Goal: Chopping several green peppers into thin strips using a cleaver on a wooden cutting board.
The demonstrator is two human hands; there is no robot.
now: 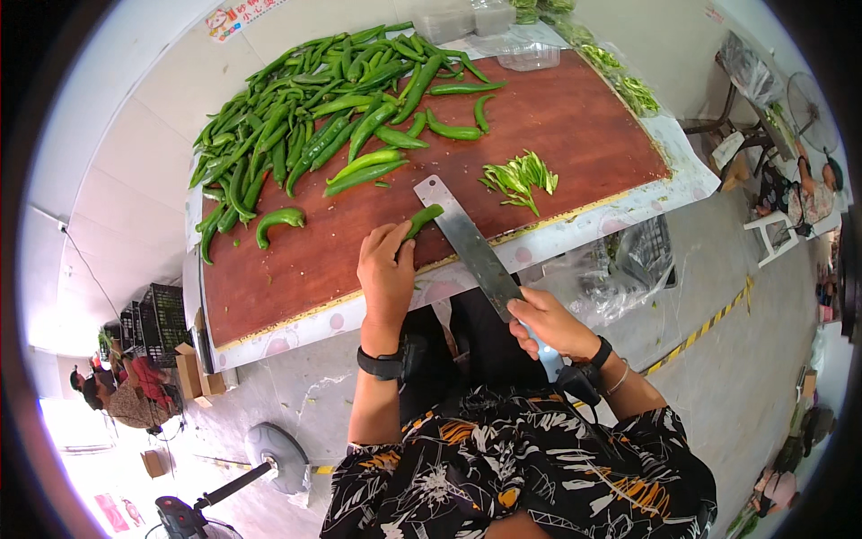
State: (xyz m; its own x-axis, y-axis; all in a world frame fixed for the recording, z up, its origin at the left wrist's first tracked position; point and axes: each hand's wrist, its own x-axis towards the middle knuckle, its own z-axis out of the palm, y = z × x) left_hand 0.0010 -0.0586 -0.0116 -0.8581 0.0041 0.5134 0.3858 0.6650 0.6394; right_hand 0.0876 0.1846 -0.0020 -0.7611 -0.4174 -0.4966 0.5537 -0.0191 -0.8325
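My left hand (pixel 387 267) is closed around a green chili pepper (pixel 424 220) above the near edge of the reddish-brown board (pixel 305 278). The pepper's end sticks out past my fingers toward the right. In my right hand (pixel 548 323) is the pale blue handle of a cleaver (pixel 476 251), its long blade slanting up and left over the board edge. The blade lies just right of the pepper; whether they touch I cannot tell. A big heap of whole green peppers (pixel 314 117) covers the board's far left. Right of the blade rests a small pile of sliced green pepper (pixel 523 178).
A clear plastic tray (pixel 530 57) sits at the board's far edge, with bagged greens (pixel 620 76) along the right. Below the table edge hangs a clear plastic bag (pixel 620 278). A fan (pixel 278 456) stands behind at lower left. Other people sit far left and far right.
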